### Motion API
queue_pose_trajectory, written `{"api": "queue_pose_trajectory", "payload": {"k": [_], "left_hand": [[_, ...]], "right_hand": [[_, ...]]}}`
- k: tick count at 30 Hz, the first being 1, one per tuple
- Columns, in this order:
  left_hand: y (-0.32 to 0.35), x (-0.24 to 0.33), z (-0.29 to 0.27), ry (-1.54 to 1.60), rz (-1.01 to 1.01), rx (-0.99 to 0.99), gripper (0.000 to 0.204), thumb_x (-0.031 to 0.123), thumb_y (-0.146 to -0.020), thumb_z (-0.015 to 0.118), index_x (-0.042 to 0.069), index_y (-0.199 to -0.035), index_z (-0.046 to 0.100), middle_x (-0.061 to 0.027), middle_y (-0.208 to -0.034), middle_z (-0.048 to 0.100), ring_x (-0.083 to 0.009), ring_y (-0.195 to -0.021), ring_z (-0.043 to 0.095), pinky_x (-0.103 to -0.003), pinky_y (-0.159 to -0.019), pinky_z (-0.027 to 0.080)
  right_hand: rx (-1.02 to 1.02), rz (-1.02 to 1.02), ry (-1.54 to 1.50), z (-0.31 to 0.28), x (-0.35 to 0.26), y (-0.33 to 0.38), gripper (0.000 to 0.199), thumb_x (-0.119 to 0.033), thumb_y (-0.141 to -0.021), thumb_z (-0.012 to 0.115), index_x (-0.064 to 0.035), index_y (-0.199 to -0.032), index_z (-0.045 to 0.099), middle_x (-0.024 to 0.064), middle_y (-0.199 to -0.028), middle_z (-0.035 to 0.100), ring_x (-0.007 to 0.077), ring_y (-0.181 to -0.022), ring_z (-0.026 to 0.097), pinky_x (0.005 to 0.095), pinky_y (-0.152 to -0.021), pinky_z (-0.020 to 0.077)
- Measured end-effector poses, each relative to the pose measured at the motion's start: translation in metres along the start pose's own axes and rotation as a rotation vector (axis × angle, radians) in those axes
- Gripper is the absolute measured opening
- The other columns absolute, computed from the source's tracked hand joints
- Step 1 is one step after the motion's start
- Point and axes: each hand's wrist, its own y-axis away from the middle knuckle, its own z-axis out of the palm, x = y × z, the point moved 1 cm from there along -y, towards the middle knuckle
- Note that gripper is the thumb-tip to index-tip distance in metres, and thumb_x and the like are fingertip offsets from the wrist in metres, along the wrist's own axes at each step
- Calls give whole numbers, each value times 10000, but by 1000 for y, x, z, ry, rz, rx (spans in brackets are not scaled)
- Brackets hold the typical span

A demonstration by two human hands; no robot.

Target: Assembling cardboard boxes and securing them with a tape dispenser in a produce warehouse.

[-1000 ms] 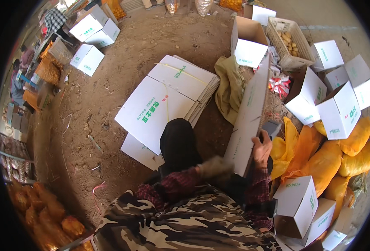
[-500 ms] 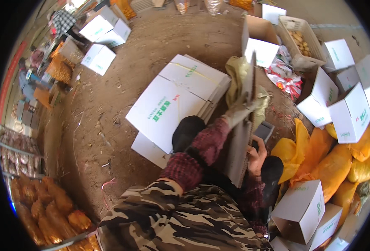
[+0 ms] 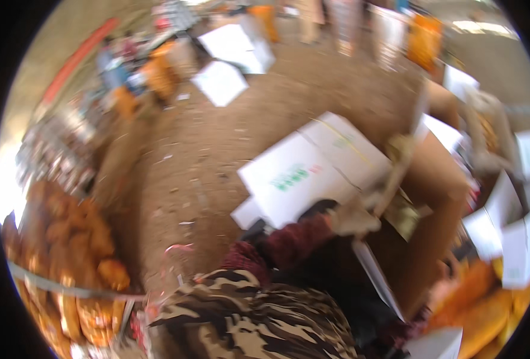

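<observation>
An opened-out cardboard box (image 3: 435, 179), brown inside, stands before me with its walls spread apart. My left hand (image 3: 354, 216), in a pale work glove, is closed on the near left edge of this box. At the box's right outer side is my right hand (image 3: 444, 280), smeared by motion and partly hidden, so its fingers cannot be made out. Left of the box lies a stack of flat white cartons (image 3: 295, 176) with green print and a yellow strap. A crumpled olive sack (image 3: 407, 218) shows beyond the box's near edge.
Orange sacks (image 3: 474, 299) and white boxes (image 3: 525, 248) crowd my right. A beige crate (image 3: 489, 128) stands at the far right. Filled orange bags (image 3: 67, 239) sit behind a rail on the left. More white boxes (image 3: 220, 84) stand on the dirt floor (image 3: 187, 161) ahead; people are blurred beyond.
The flat folded cardboard between my hands has opened into a box shape. My left hand has come nearer; my right hand has moved outward to the right. The whole view has turned leftward and blurred.
</observation>
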Motion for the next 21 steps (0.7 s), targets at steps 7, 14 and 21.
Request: {"api": "queue_pose_trajectory", "payload": {"k": [7,14,21], "left_hand": [[81,-36,54,-83,88,89,855,198,-847,682,50,-1631,375,-206,-1204,692,-286,-1054,724,-410,-923,580],[60,25,104,-756,543,-163,895,495,-897,740,36,-1598,427,-304,-1495,551,-423,-1300,623,-492,-1125,473],[-44,-8,128,-758,175,-876,715,642,-968,644,-36,-1164,761,-239,-1098,770,-432,-1069,720,-524,-927,558]], "right_hand": [[-242,1,-6,32,68,-58,351,-180,-920,605,102,-1090,726,145,-1028,752,215,-924,680,362,-852,563],[59,-175,-16,33,84,-38,347,-148,-898,626,89,-1124,740,146,-993,745,221,-909,658,351,-864,531],[-29,82,-139,17,71,-33,274,-130,-915,639,73,-1065,746,100,-954,735,179,-859,636,303,-823,517]]}}
